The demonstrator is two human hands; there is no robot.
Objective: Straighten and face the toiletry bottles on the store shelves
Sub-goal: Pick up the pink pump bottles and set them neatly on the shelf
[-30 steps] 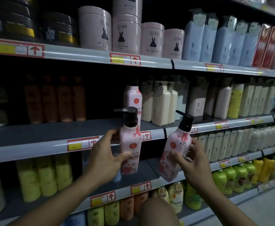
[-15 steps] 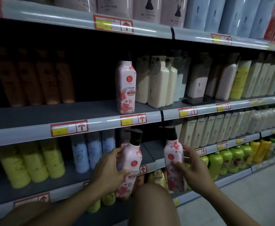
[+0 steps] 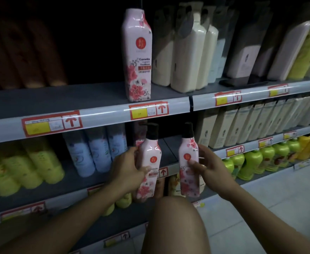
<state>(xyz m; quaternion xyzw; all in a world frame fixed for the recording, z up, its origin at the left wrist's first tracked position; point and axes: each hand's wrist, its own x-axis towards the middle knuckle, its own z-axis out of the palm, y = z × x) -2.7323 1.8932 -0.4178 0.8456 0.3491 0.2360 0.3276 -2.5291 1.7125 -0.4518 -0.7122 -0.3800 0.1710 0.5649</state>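
Observation:
My left hand (image 3: 127, 168) grips a pink floral pump bottle (image 3: 148, 162) with a black pump, held upright in front of the lower shelf. A second pink floral pump bottle (image 3: 189, 162) of the same kind is held by my right hand (image 3: 208, 166), fingers behind it and thumb on its front. Both labels face me. A taller pink Camellia bottle (image 3: 138, 55) stands alone on the grey shelf (image 3: 58, 99) above, label forward.
Cream bottles (image 3: 185, 52) stand right of the Camellia bottle. Pale blue bottles (image 3: 95, 149) and yellow bottles (image 3: 22, 167) fill the lower shelf's left; beige bottles (image 3: 242, 123) and green bottles (image 3: 249, 162) lie to the right. My knee (image 3: 176, 226) is raised below the hands.
Both hands have carried the two pump bottles down from the middle shelf to the lower one. The right bottle has gone from tilted to upright. The view has dropped and come closer.

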